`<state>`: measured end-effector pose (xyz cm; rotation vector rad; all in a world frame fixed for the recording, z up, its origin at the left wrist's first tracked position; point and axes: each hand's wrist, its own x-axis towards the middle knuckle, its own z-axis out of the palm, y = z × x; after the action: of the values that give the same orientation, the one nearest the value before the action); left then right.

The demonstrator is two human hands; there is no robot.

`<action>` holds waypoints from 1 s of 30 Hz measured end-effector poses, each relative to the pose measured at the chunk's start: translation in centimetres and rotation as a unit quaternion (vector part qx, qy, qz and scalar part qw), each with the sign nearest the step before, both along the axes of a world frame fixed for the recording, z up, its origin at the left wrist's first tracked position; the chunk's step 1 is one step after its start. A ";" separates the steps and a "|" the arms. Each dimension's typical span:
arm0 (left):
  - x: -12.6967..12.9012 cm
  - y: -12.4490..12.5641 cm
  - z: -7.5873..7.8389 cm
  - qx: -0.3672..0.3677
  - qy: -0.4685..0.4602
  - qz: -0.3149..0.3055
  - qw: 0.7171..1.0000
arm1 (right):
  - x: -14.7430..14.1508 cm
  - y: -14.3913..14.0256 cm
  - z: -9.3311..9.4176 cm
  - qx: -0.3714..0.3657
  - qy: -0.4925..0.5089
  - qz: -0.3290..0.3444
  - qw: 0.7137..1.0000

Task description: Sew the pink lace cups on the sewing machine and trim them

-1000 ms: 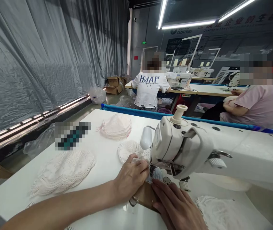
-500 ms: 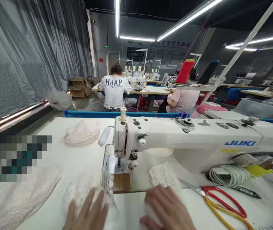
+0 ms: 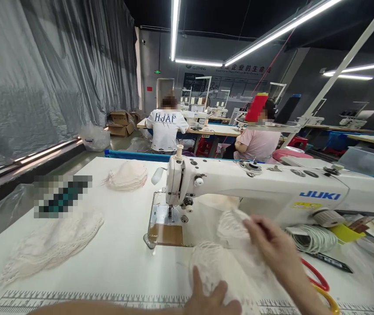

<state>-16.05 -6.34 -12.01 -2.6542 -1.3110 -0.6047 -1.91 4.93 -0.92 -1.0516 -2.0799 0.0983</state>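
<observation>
On the bench [image 3: 124,262], beside the sewing machine [image 3: 272,181], gathering up pieces seems the step in hand, calling next for a light hold. The near lace piece [image 3: 209,256] lies under the left hand [image 3: 211,299], fingers apart; the far lace piece [image 3: 231,225] seems clamped in the right hand's [image 3: 274,240] grip, its contact blurred. The scissors' [image 3: 320,276] blades are hidden.

With the sewing machine's [image 3: 265,186] presser foot [image 3: 170,214] as clock centre, the surface [image 3: 124,258] bears a lace stack [image 3: 55,245] between eight and nine, a fabric stack [image 3: 129,175] at ten, a nearer lace piece [image 3: 206,256] at the left hand [image 3: 211,299] towards five, and a farther lace piece [image 3: 232,227] at the right hand [image 3: 274,245] past three. Coiled cord [image 3: 318,239] lies at three, scissors [image 3: 319,278] at four. Behind the surface, a seated person [image 3: 168,131] is at twelve, cardboard boxes [image 3: 121,124] at eleven.
</observation>
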 end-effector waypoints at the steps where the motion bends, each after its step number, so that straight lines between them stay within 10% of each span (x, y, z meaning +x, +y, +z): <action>1: 0.4 1.1 1.1 -0.018 0.012 -0.038 0.999 | 0.7 -0.1 1.7 0.001 0.012 -0.014 1.000; 4: 0.7 3.6 5.0 -0.109 0.033 -0.120 0.986 | 1.4 -1.6 6.5 0.037 0.034 -0.080 0.996; 7: -0.9 3.8 7.8 -0.209 -0.176 -0.098 0.957 | -0.8 -3.8 7.9 0.139 -0.006 -0.038 0.990; 11: -7.4 0.5 8.1 -0.358 -0.463 0.018 0.811 | -5.8 -6.0 3.5 0.097 -0.056 0.190 0.975; 13: -11.8 -1.6 8.2 -0.425 -0.611 0.153 0.650 | -7.4 -6.6 0.6 0.050 -0.116 0.270 0.955; 15: -15.5 -3.5 8.8 -0.421 -0.626 0.254 0.606 | -7.7 -6.3 -1.6 0.037 -0.146 0.285 0.947; 21: -17.8 -3.9 10.3 -0.225 -0.292 0.295 0.882 | -3.6 -2.1 -5.5 0.089 -0.195 0.152 0.965; 30: -13.3 2.5 6.4 -0.153 -0.207 0.246 0.935 | -8.0 -2.5 -4.7 0.020 -0.168 0.207 0.964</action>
<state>-29.40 -3.89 -5.57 -2.3175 -2.2584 -0.9752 -9.87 2.41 -5.65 -0.6250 -2.5771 0.0893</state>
